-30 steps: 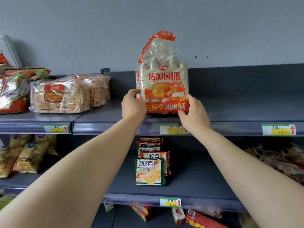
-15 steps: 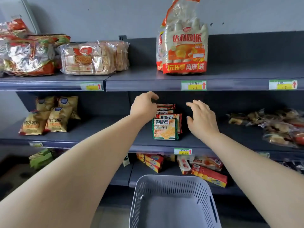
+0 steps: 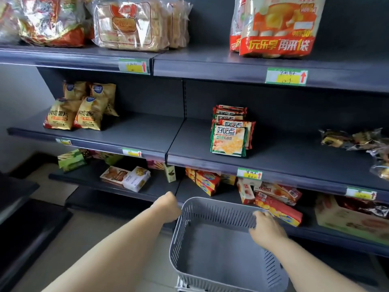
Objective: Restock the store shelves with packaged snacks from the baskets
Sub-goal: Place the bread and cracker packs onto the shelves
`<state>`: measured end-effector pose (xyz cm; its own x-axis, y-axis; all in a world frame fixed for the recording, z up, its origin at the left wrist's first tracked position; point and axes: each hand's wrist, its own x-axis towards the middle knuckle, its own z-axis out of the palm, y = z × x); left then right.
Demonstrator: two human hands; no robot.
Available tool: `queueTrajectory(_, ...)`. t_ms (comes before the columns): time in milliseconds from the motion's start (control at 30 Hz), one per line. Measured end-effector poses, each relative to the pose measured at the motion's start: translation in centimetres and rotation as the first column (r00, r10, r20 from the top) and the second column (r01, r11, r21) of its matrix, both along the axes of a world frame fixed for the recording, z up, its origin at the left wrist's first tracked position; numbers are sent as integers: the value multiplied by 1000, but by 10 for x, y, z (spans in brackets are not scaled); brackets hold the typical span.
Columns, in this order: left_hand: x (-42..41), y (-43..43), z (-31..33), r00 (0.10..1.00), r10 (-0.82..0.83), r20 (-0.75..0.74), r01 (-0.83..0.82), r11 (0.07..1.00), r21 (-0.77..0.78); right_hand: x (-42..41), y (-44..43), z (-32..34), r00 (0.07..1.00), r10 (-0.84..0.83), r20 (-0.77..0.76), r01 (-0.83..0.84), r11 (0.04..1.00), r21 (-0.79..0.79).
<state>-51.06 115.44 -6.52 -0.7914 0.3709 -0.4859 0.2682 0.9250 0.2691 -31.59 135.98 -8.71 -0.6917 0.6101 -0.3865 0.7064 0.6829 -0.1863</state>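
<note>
The tall orange-and-white snack bag (image 3: 277,28) stands upright on the top shelf (image 3: 210,66), with a second one behind it and no hand on it. Below, on the floor in front of the shelves, sits a grey slotted basket (image 3: 219,214) with nothing inside. My left hand (image 3: 167,207) is at the basket's far left corner, seen from the back, its fingers hidden. The fingers of my right hand (image 3: 266,230) curl over the basket's far rim.
Bread packs (image 3: 128,24) fill the top shelf's left side. The middle shelf holds yellow chip bags (image 3: 80,110), green biscuit packs (image 3: 230,133) and wrapped cakes (image 3: 353,140). Boxes (image 3: 273,199) crowd the bottom shelf behind the basket. A dark counter (image 3: 19,207) stands on the left.
Both hands let go of the orange bag on the top shelf and dropped past the middle shelf to the basket. The view tilted down with them.
</note>
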Motion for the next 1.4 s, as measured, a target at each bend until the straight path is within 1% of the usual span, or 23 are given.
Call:
queueTrajectory(100,6,-8,-38,991,115,62,-112,992,-57,14,6,-31,996,-21,91,26,998,-61)
queueTrajectory(200,19,-12,-64,972,215,96,-205,973,-107,27,15,-51,988,-40,150,55,993,-101)
queueTrajectory(300,29,-17,-87,945,300,132,-284,950,-129,35,24,-61,976,-75,206,88,995,-56)
queueTrajectory(367,32,-20,-99,923,362,132,-345,929,-138,37,33,-68,958,-131,255,141,990,-20)
queueTrajectory(500,45,-16,-119,883,454,116,-445,890,-96,42,44,-92,922,-198,331,228,972,-53)
queueTrajectory(567,52,-12,-129,858,497,129,-492,868,-68,44,43,-99,926,-210,313,247,965,-85)
queueTrajectory(633,61,-9,-140,843,515,158,-510,857,-76,43,40,-105,938,-254,236,299,938,-177)
queueTrajectory(700,69,-7,-147,831,530,169,-524,848,-86,42,39,-108,935,-321,151,348,913,-214)
queueTrajectory(767,73,-9,-153,821,545,173,-543,838,-62,41,38,-112,922,-366,128,385,903,-190)
queueTrajectory(833,68,-16,-153,818,555,150,-557,830,-36,36,44,-115,910,-402,101,413,901,-132)
queueTrajectory(900,61,-28,-147,817,565,114,-567,824,-21,28,50,-112,924,-364,112,374,924,-78)
queueTrajectory(967,53,-41,-139,793,602,98,-604,797,-8,13,52,-105,941,-327,92,333,941,-65)
queueTrajectory(1067,45,-64,-126,696,707,129,-715,699,30,-16,44,-85,961,-274,21,275,960,-54)
queueTrajectory(1167,46,-92,-108,566,816,118,-824,554,117,-54,31,-63,986,-162,-38,161,986,-39)
queueTrajectory(1267,53,-133,-82,445,887,123,-889,420,184,-90,2,-42,993,-58,-99,52,997,-62)
queueTrajectory(1333,64,-166,-61,332,932,143,-929,297,220,-110,-29,-29,993,1,-116,-13,994,-104)
queueTrajectory(1400,80,-203,-43,196,965,176,-953,146,264,-129,-66,-17,990,64,-127,-84,984,-160)
